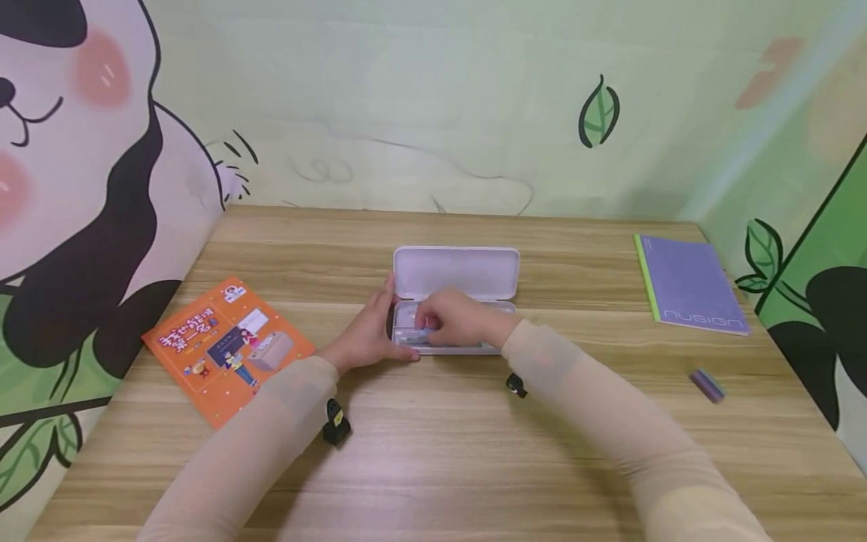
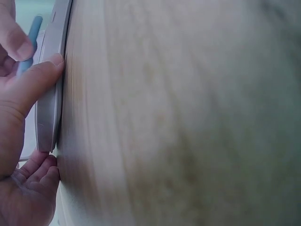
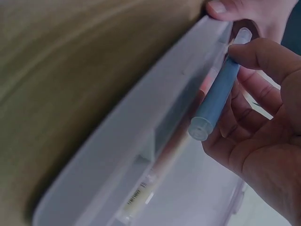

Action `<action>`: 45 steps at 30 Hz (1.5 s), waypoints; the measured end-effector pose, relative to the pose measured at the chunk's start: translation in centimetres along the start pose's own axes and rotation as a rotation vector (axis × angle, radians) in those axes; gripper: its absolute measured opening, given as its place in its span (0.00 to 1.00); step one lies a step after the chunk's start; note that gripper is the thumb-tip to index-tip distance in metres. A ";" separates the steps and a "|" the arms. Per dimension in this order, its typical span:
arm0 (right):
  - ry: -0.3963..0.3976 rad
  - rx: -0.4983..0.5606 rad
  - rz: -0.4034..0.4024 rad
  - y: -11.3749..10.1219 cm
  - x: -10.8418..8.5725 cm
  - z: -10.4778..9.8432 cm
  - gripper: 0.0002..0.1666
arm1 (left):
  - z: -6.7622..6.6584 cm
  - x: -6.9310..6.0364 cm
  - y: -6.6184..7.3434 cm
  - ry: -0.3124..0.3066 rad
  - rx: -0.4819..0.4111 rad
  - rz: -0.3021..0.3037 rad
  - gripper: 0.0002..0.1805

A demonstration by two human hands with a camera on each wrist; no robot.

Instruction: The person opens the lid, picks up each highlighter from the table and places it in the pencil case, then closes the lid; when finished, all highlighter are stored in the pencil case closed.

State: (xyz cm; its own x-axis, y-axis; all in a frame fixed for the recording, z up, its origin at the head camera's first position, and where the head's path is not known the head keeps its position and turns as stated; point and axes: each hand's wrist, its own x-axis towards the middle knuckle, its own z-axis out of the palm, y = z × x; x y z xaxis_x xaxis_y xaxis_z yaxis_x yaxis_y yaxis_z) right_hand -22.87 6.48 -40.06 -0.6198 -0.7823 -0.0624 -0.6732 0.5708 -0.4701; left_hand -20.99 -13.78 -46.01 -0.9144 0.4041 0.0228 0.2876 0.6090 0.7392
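A white pencil case (image 1: 457, 272) lies on the table with its lid raised. My left hand (image 1: 369, 331) grips its left end, thumb on the front wall and fingers round the end. Over the case's left part, my right hand (image 1: 457, 318) pinches a blue pen (image 3: 217, 96) between thumb and fingers. In the right wrist view the pen slants above the tray. Down in the case lies a clear-barrelled pen with a pale yellow label (image 3: 136, 200). Something reddish beside it is too blurred to tell. My right hand hides much of the case's inside in the head view.
An orange booklet (image 1: 223, 346) lies to the left, partly under the left sleeve. On the right are a purple notebook (image 1: 694, 284) with a green spine and a small purple-blue block (image 1: 707, 385). A painted wall (image 1: 420, 105) stands behind the table.
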 end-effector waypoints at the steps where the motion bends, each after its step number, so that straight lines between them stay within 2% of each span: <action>1: -0.003 0.002 0.004 0.0 0.0 0.1 0.07 | 0.0 0.0 0.0 0.000 -0.003 0.000 0.78; 7: 0.020 -0.022 0.010 0.2 -0.4 0.4 0.09 | 0.0 0.0 0.2 -0.006 -0.023 -0.003 0.78; 12: 0.047 0.000 0.016 0.5 -1.3 0.0 0.11 | 0.1 0.1 -0.1 -0.005 -0.015 -0.008 0.78; 22: 0.141 0.098 0.025 1.4 -4.8 -0.2 0.16 | 0.0 0.1 0.0 -0.008 -0.010 -0.025 0.79; 33: 0.249 0.231 0.004 2.8 -8.3 -1.1 0.16 | 0.0 0.2 0.1 -0.016 -0.011 -0.040 0.79; 45: 0.316 0.289 0.127 4.6 -11.2 -2.3 0.17 | -0.1 0.2 0.1 -0.020 -0.034 -0.051 0.80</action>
State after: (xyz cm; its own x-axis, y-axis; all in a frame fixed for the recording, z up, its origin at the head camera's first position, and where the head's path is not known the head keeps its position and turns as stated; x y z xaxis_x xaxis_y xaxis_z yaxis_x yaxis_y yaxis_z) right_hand -19.93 18.47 -39.49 -0.8130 -0.5706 0.1156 -0.4717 0.5291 -0.7054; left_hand -21.12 -13.70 -45.84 -0.9216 0.3870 -0.0291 0.2303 0.6059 0.7615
